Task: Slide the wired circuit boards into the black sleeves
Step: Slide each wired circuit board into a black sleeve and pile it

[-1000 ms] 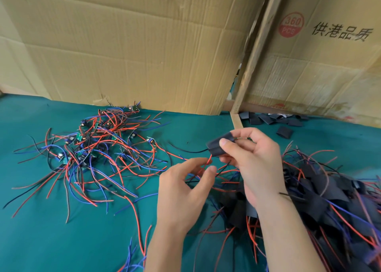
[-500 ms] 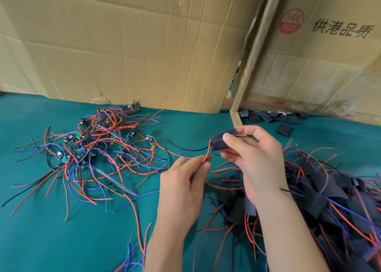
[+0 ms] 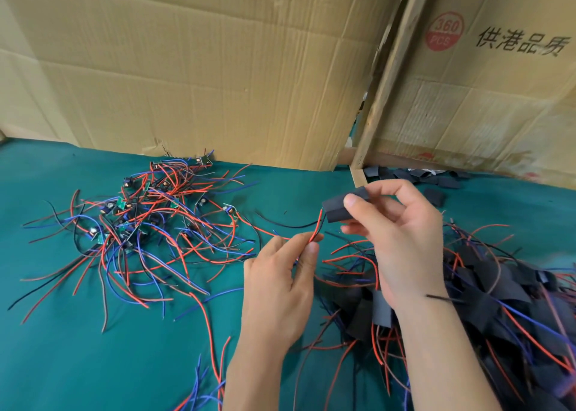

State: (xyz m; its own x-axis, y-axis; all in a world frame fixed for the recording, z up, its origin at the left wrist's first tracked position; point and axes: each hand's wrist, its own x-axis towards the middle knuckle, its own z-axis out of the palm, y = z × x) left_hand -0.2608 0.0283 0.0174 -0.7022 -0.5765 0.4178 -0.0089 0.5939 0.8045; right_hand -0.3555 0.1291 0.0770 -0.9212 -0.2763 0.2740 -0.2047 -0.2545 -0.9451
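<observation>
My right hand point(image 3: 396, 233) pinches a black sleeve point(image 3: 338, 206) between thumb and fingers, above the green cloth. A red wire point(image 3: 317, 230) comes out of the sleeve's lower left end. My left hand point(image 3: 280, 273) pinches that wire just below the sleeve. The board inside the sleeve is hidden. On the left lies a pile of bare wired circuit boards point(image 3: 137, 220) with red, blue and black leads. On the right lies a heap of sleeved boards point(image 3: 486, 298) with wires sticking out.
Empty black sleeves point(image 3: 417, 177) lie at the back beside a wooden post point(image 3: 389, 77). Cardboard boxes point(image 3: 199, 68) wall off the back of the green table cloth point(image 3: 78, 348). Loose wires point(image 3: 202, 389) trail near the front edge.
My left hand has taken hold of the red wire and drawn it down and left out of the sleeve's end. My right hand with the sleeve has risen slightly.
</observation>
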